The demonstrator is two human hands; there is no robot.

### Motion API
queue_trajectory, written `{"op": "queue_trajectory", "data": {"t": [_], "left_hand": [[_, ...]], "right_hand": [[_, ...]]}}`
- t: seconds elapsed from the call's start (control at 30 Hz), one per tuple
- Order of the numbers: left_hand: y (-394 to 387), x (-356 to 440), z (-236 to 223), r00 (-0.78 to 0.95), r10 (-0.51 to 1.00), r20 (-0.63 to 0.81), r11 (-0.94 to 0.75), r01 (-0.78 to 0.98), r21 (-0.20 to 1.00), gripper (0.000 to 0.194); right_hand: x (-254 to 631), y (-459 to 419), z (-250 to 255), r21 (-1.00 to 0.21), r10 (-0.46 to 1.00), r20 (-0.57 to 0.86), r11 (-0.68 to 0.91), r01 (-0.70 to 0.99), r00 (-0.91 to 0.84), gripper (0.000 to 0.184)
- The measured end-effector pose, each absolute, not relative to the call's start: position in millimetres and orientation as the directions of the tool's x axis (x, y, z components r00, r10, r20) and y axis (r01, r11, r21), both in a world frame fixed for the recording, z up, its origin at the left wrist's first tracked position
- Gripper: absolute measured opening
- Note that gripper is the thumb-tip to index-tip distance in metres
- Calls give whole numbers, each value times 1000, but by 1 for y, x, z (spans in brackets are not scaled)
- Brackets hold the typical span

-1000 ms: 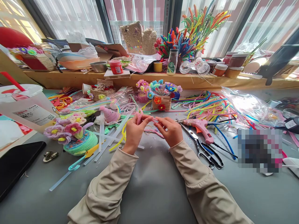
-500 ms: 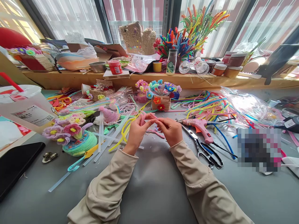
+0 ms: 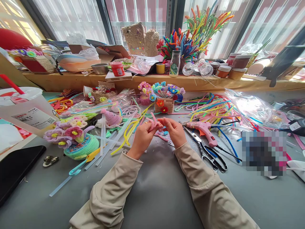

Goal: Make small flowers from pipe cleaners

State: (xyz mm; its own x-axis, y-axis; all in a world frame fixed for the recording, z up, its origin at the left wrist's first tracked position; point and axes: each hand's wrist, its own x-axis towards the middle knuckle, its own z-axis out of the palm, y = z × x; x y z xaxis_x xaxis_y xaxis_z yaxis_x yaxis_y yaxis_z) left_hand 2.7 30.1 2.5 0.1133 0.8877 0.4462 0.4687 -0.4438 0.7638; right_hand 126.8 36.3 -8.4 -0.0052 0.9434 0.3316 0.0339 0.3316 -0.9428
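Observation:
Above the grey table, my left hand (image 3: 144, 137) pinches a bent pink pipe cleaner (image 3: 154, 121), whose loops stick up over the fingers. My right hand (image 3: 175, 131) meets it from the other side, thumb and fingers closed at the pipe cleaner's right end; the fingers partly hide that end. Under and between the hands lies another pink pipe cleaner piece (image 3: 161, 137) with small scraps around it. Just right of my right hand are a pink glue gun (image 3: 206, 131) and a pair of scissors (image 3: 202, 148).
To the left stand a pipe-cleaner flower pot (image 3: 81, 147), a plastic cup (image 3: 28, 111) and a black phone (image 3: 20, 170). Clear glue sticks (image 3: 111, 140) lie beside yellow pipe cleaners (image 3: 130, 128). A flower basket (image 3: 164, 105) stands behind my hands, loose pipe cleaners (image 3: 214, 108) back right.
My left hand has turned and shifted slightly right, so the pink loops now stand up above its fingers. My right hand has rotated a little and stays close to the left.

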Motion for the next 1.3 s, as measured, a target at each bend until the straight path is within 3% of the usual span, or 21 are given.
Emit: {"op": "queue_trajectory", "data": {"t": [0.17, 0.47, 0.63, 0.73, 0.9, 1.03, 1.17, 1.3], "left_hand": [[31, 5, -5, 311, 801, 511, -591, 543, 596, 23], [33, 4, -5, 312, 817, 484, -549, 678, 489, 25], [34, 4, -8, 322, 849, 420, -505, 730, 460, 22], [34, 3, -10, 303, 867, 395, -481, 714, 508, 18], [33, 3, -5, 187, 913, 363, -405, 531, 745, 15], [33, 4, 2, 82, 965, 250, -261, 163, 952, 17], [33, 2, 5, 82, 991, 102, -91, -134, 987, 21], [32, 1, 6, 114, 993, 21, 8, -243, 970, 25]], "right_hand": [[127, 35, -5, -926, 927, 374, 374, 58, -12, 17], [127, 34, -6, -932, 934, 355, 356, 65, -25, 15], [126, 36, -7, -953, 955, 295, 292, 77, 22, 14], [127, 36, -8, -961, 960, 276, 277, -9, 49, 14], [130, 40, -10, -932, 957, 227, 266, -245, 178, 17], [132, 43, -9, -899, 935, 164, 273, -341, 315, 18], [132, 43, -8, -880, 944, 164, 271, -391, 287, 18], [129, 41, -9, -897, 951, 225, 288, -337, 214, 16]]}}
